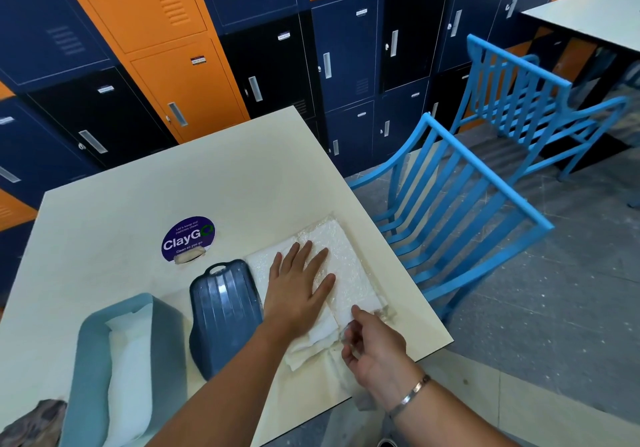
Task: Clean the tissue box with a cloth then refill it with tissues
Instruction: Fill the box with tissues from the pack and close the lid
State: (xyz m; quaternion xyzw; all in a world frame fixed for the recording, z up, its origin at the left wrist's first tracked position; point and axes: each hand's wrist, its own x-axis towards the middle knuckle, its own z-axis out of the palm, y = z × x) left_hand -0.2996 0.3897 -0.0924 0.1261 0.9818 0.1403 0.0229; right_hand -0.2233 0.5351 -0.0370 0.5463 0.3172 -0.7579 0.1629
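A pack of white tissues (346, 266) in clear plastic wrap lies on the cream table (214, 183) near its right edge. My left hand (298, 287) presses flat on the pack with fingers spread. My right hand (374, 349) pinches the open end of the clear wrap (381, 311) at the pack's near corner. Loose white tissue spills out below the pack. The light blue tissue box base (90, 353) stands open at the lower left with white tissues (130, 377) inside. Its dark blue ribbed lid (223, 311) lies between the base and the pack. A cloth (34, 422) shows at the bottom left corner.
A round purple "ClayGo" sticker (188, 239) is on the table behind the lid. Two blue metal chairs (460, 204) stand to the right of the table. Blue, black and orange lockers (180, 66) line the wall behind. Another table (595, 10) is at the far right.
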